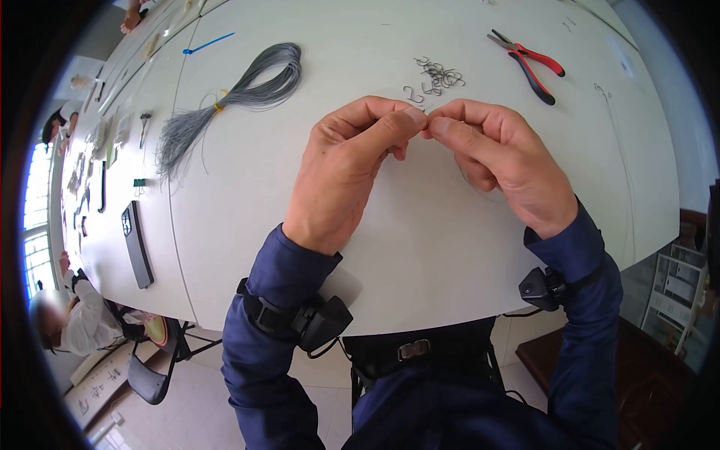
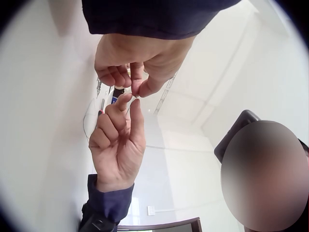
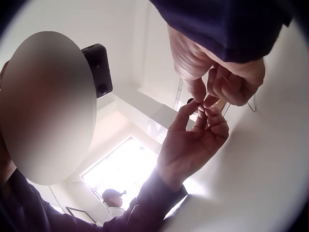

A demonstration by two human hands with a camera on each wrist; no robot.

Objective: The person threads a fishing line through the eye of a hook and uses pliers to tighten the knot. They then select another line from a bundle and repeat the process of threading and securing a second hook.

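Observation:
My left hand (image 1: 341, 169) and right hand (image 1: 514, 157) meet at the fingertips above the white table, thumb and index finger pinched on each. Between the left fingertips is a tiny fish hook, almost wholly covered by them. The right hand pinches a thin fishing line (image 1: 484, 196), which loops out below its fingers; in the left wrist view the line (image 2: 85, 121) curves away past that hand. Just beyond the fingertips lies a loose pile of dark fish hooks (image 1: 442, 76), with one hook (image 1: 413, 94) apart from it.
A bundle of grey line (image 1: 262, 79) tied with a yellow band lies left, near a blue cable tie (image 1: 210, 43). Red-handled pliers (image 1: 529, 66) lie at the back right. Another length of line (image 1: 621, 157) runs along the right side. A phone (image 1: 136, 244) is far left.

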